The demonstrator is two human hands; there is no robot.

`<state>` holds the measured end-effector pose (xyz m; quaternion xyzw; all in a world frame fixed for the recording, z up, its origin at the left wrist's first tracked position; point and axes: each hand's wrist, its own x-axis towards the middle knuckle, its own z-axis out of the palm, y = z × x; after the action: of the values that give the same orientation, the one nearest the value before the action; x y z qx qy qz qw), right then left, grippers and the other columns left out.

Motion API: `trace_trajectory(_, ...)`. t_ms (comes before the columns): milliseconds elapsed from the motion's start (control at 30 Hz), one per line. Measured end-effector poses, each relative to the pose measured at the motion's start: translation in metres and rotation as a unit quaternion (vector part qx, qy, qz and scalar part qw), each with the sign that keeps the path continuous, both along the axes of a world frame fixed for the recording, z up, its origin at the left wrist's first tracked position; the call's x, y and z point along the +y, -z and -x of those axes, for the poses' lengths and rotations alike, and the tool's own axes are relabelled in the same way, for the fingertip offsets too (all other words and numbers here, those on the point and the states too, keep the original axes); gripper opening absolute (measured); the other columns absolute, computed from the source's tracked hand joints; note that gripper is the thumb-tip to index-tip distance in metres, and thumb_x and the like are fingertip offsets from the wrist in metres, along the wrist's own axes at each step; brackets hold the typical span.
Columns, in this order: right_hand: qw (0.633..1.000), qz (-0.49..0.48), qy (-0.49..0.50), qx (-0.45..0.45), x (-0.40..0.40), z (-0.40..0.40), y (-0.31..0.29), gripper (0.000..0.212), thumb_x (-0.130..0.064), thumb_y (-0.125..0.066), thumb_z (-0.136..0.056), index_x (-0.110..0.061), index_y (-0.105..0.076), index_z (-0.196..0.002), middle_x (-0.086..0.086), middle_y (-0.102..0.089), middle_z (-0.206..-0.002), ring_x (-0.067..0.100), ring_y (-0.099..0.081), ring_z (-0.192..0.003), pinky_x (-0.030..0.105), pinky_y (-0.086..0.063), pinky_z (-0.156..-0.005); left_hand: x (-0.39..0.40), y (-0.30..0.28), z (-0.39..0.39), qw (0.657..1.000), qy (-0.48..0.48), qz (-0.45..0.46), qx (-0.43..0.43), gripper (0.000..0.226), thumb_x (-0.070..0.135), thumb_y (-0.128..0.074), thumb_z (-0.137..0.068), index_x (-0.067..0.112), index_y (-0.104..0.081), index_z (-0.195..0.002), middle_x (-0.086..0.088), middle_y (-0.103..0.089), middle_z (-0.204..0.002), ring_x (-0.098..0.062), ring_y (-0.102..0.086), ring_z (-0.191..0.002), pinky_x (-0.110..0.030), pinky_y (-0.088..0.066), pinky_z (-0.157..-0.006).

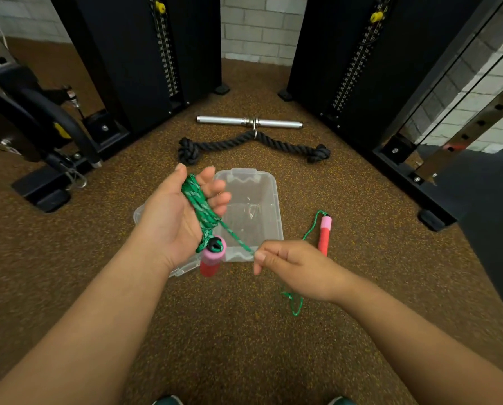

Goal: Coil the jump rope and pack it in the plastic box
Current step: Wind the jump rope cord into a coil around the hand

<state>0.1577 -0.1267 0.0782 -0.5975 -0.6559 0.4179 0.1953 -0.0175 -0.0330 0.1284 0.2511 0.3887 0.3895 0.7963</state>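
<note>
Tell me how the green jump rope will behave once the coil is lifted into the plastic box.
Probably floppy: the green jump rope sags in a loose loop below the right hand. The coil on the left hand may spring loose when released, since nothing ties it. The handle on the floor will likely drag behind and could catch the plastic box rim.

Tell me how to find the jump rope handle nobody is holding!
Look at the clear plastic box on the brown floor between the two black machines. Just right of the box, lying flat on the floor, is the loose handle, with thin green rope coming from its top. It is red with a pink end, and unlike its twin at the left hand, nothing touches it.
</note>
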Motion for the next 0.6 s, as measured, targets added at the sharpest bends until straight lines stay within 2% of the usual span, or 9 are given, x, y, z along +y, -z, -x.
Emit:
trace_trajectory(100, 0.997, -0.031, -0.074, 0.003, -0.004, 0.017, -0.013, 0.025, -0.03, -0.047, -0.098, -0.025, -0.067, -0.085, -0.029, -0.054, -0.058, -0.004, -0.049, -0.055, 0.014, -0.032, -0.056, -0.003, 0.006, -0.006, 1.0, 0.024, -0.012, 0.012, 0.062, 0.053, -0.021, -0.097, 0.005, -0.057, -0.113, -0.013, -0.073, -0.097, -0.024, -0.069, -0.096, -0.035, -0.047, -0.092)
trace_trajectory(167, 0.995, -0.052, -0.073, 0.04, -0.003, 0.019, -0.023, 0.026, -0.027, -0.048, -0.098, -0.02, -0.068, -0.083, -0.025, -0.055, -0.058, -0.004, -0.05, -0.056, 0.01, -0.033, -0.056, -0.008, 0.009, -0.013, 0.994, 0.078, -0.035, 0.061, 0.072, 0.057, -0.015, -0.095, 0.002, -0.054, -0.12, -0.018, -0.072, -0.104, -0.027, -0.067, -0.102, -0.038, -0.046, -0.096)
trace_trajectory(233, 0.991, -0.056, -0.036, 0.118, 0.0, 0.016, -0.033, 0.028, -0.026, -0.047, -0.098, -0.022, -0.066, -0.079, -0.02, -0.062, -0.069, -0.007, -0.055, -0.067, 0.008, -0.038, -0.065, -0.014, 0.01, -0.017, 0.974, 0.167, -0.078, 0.131, 0.079, 0.06, -0.008, -0.093, 0.004, -0.054, -0.122, -0.015, -0.074, -0.093, -0.022, -0.07, -0.092, -0.039, -0.048, -0.089)
trace_trajectory(267, 0.985, -0.054, -0.015, 0.163, 0.002, 0.014, -0.037, 0.029, -0.026, -0.045, -0.097, -0.021, -0.064, -0.076, -0.016, -0.065, -0.076, -0.007, -0.057, -0.074, 0.01, -0.041, -0.07, -0.017, 0.009, -0.018, 0.959, 0.214, -0.096, 0.159, 0.08, 0.061, -0.005, -0.093, 0.006, -0.056, -0.121, -0.011, -0.075, -0.084, -0.017, -0.071, -0.083, -0.037, -0.051, -0.081)
trace_trajectory(333, 0.97, -0.049, 0.021, 0.236, 0.005, 0.007, -0.045, 0.031, -0.021, -0.041, -0.098, -0.016, -0.059, -0.073, -0.003, -0.063, -0.072, 0.0, -0.059, -0.068, 0.011, -0.043, -0.066, -0.021, 0.006, -0.016, 0.932, 0.294, -0.116, 0.174, 0.083, 0.06, -0.001, -0.092, 0.007, -0.06, -0.115, -0.007, -0.071, -0.073, -0.013, -0.068, -0.069, -0.031, -0.052, -0.068)
trace_trajectory(367, 0.964, -0.045, 0.035, 0.261, 0.006, 0.004, -0.046, 0.033, -0.017, -0.039, -0.1, -0.013, -0.056, -0.072, 0.003, -0.057, -0.066, 0.002, -0.057, -0.061, 0.01, -0.042, -0.061, -0.022, 0.006, -0.015, 0.921, 0.327, -0.124, 0.17, 0.083, 0.06, -0.002, -0.092, 0.006, -0.062, -0.11, -0.01, -0.069, -0.073, -0.017, -0.066, -0.07, -0.032, -0.052, -0.071)
trace_trajectory(433, 0.962, -0.034, 0.077, 0.261, 0.009, -0.002, -0.046, 0.036, -0.021, -0.039, -0.101, -0.014, -0.055, -0.07, 0.005, -0.046, -0.059, 0.008, -0.048, -0.051, 0.017, -0.04, -0.054, -0.023, 0.002, -0.012, 0.897, 0.379, -0.136, 0.18, 0.075, 0.061, -0.013, -0.09, 0.006, -0.062, -0.104, -0.013, -0.067, -0.073, -0.021, -0.066, -0.071, -0.035, -0.049, -0.076)
trace_trajectory(500, 0.965, -0.022, 0.128, 0.228, 0.012, -0.007, -0.04, 0.038, -0.033, -0.042, -0.099, -0.02, -0.055, -0.066, -0.003, -0.039, -0.053, 0.01, -0.037, -0.049, 0.025, -0.035, -0.052, -0.025, -0.002, -0.01, 0.882, 0.407, -0.141, 0.19, 0.059, 0.057, -0.034, -0.085, 0.008, -0.063, -0.102, -0.009, -0.065, -0.064, -0.02, -0.065, -0.064, -0.031, -0.052, -0.07)
trace_trajectory(600, 0.958, 0.034, 0.174, 0.226, 0.016, -0.011, -0.034, 0.037, -0.036, -0.042, -0.098, -0.018, -0.053, -0.068, -0.01, -0.031, -0.049, 0.006, -0.03, -0.045, 0.025, -0.035, -0.053, -0.024, -0.003, -0.007, 0.896, 0.373, -0.163, 0.179, 0.034, 0.042, -0.052, -0.081, 0.01, -0.065, -0.084, 0.0, -0.053, -0.045, -0.016, -0.055, -0.045, -0.027, -0.047, -0.057)
